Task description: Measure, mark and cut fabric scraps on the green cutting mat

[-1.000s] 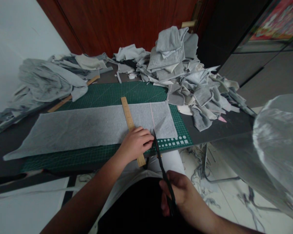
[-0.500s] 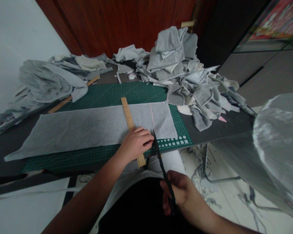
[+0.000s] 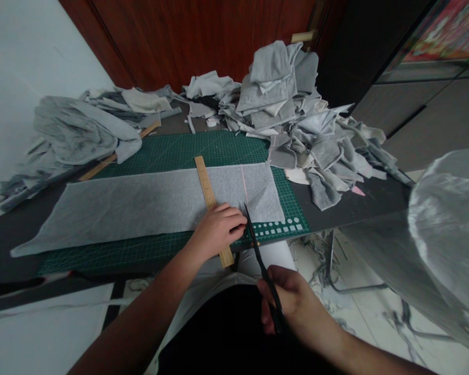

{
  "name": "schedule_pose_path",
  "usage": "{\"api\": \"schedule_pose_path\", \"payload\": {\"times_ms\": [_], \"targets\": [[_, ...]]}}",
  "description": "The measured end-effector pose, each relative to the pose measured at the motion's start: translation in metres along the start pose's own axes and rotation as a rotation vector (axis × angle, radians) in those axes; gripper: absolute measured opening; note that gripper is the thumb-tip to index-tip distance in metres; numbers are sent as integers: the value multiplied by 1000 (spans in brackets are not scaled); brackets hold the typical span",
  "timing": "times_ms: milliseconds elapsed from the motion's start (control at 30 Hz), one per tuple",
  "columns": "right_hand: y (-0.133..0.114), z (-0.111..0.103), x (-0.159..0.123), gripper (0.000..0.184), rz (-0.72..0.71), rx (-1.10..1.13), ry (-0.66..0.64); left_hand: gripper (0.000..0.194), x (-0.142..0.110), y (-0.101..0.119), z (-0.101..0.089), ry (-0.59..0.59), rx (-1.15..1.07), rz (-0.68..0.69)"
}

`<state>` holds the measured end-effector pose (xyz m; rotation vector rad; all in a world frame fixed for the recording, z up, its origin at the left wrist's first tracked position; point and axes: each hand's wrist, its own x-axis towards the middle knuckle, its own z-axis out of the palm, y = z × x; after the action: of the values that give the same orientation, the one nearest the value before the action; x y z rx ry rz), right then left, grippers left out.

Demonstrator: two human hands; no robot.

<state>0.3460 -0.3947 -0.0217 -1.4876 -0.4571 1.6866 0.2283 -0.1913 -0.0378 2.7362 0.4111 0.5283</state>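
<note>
A long grey piece of fabric (image 3: 140,203) lies across a green cutting mat (image 3: 172,148), with a pink line (image 3: 244,179) drawn near its right end. My left hand (image 3: 219,229) is closed at the fabric's near edge beside that line, its fingers bent and the thumb tucked close. Under this hand a wooden ruler (image 3: 205,182) crosses the fabric, its near end sticking out past the table edge. My right hand (image 3: 283,299) grips black scissors (image 3: 260,263) by the handles. Their blades reach the fabric along the pink line, where the cut flap to the right is folded up.
Grey fabric scraps (image 3: 273,99) are heaped at the back right, and a crumpled grey cloth (image 3: 78,130) covers another wooden ruler (image 3: 97,167) at the left. A large translucent plastic bag (image 3: 449,219) stands at the right. Offcuts (image 3: 318,265) litter the floor.
The scissors and my right hand have moved slightly forward, the blade tips a little farther along the pink line. My left hand, the ruler and the fabric stay in place.
</note>
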Motion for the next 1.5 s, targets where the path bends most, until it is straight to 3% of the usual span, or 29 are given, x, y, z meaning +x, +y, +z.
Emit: {"api": "schedule_pose_path", "payload": {"times_ms": [200,733,1067,1500], "targets": [[-4,1,-5,73,14,0,9,8,0,1,0,3,-18,5],[-10,2,5,67,-12,-7,6,7,1,0,-1,20,-44,10],[0,0,8,62,-42,13,-3,8,1,0,-2,-3,-58,-9],[-13,2,12,61,-39,-38,28,9,1,0,-2,1,-70,-2]]}}
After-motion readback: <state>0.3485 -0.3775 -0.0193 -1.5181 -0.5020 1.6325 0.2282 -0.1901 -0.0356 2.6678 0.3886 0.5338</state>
